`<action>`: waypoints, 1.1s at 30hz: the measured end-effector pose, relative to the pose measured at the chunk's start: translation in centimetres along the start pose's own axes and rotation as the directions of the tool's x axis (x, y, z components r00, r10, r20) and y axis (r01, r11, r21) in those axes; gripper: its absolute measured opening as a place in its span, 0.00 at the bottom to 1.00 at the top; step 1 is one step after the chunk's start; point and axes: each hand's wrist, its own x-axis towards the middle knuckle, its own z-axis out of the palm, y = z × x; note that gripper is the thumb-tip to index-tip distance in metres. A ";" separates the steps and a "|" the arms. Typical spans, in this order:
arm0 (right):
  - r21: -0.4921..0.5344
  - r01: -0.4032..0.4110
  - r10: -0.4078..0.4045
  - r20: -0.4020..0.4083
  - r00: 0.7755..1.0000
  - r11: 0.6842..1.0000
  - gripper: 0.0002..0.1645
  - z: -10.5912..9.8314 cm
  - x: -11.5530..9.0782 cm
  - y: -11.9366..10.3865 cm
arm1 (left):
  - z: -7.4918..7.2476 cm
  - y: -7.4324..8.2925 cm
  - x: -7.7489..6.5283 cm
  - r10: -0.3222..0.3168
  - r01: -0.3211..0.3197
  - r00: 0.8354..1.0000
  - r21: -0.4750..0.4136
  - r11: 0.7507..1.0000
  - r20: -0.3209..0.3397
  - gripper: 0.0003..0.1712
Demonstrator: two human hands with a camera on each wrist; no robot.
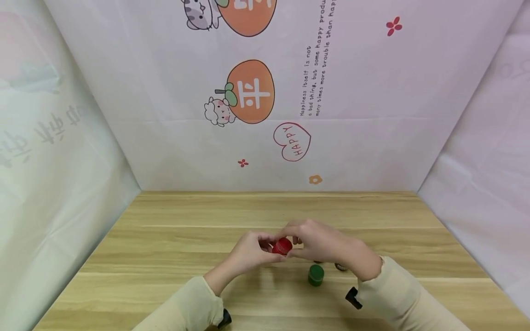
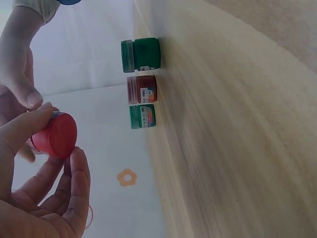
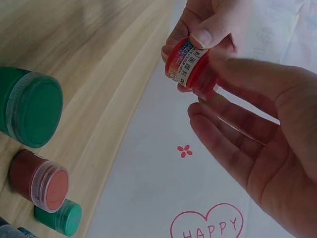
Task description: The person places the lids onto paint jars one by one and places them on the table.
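Note:
A small red paint jar (image 1: 283, 246) is held above the wooden table, between the two hands. My left hand (image 1: 248, 253) grips its body, thumb on the printed label and fingers round the other side, as the right wrist view shows. The right hand (image 1: 316, 241) has its thumb and forefinger on the red lid (image 3: 204, 82), pinching it from two sides; its other fingers extend beside the jar. In the left wrist view the red base of the jar (image 2: 62, 136) faces the camera. Whether the lid is loose, I cannot tell.
On the table to the right stand a larger green jar (image 3: 42, 110), a brownish-red jar (image 3: 37, 178) and a smaller green jar (image 3: 59, 218), all lidded. In the head view the right arm partly covers them. A printed white cloth (image 1: 356, 138) hangs behind the table.

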 end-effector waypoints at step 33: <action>-0.016 -0.016 0.015 -0.007 1.000 1.000 0.15 0.8 -0.1 -0.2 | 0.5 -0.4 -0.6 -0.003 0.002 1.000 -0.055 0.998 -0.015 0.16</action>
